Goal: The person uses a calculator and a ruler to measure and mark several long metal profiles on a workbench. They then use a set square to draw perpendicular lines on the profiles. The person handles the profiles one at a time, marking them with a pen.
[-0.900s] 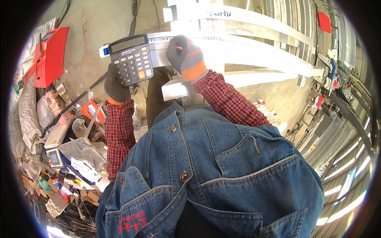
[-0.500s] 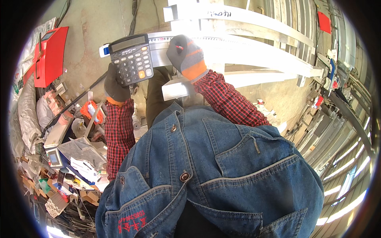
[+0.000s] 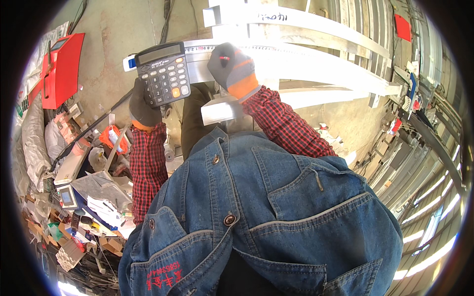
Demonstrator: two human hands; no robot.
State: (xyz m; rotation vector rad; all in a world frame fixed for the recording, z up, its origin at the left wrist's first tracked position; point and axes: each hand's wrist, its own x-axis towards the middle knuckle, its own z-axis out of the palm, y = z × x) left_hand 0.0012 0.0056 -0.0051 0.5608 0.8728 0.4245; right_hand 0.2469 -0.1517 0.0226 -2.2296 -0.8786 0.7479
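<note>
A black desk calculator (image 3: 168, 75) with an orange key is in my left hand (image 3: 144, 109), whose gloved fingers grip its lower left side. My right hand (image 3: 233, 71), in a grey and orange glove, is closed in a fist over the pale metal bars. A thin red-ended stick (image 3: 224, 58) shows in that fist; its kind is not clear. Beside and under the hand runs a ruler (image 3: 201, 49) with printed graduations, lying along a bright metal bar. A blue end piece (image 3: 132, 63) sticks out left of the calculator. Glare washes out part of the bars.
More long metal bars (image 3: 316, 23) stretch off to the right, with stacked profiles (image 3: 395, 170) beyond. On the left stand a red machine (image 3: 64, 71) and wrapped bundles (image 3: 34, 143). A cluttered bench with papers (image 3: 101, 209) and an orange bag (image 3: 114, 138) lies at lower left.
My right hand has shifted very slightly to the right. The calculator and my left hand stay in place.
</note>
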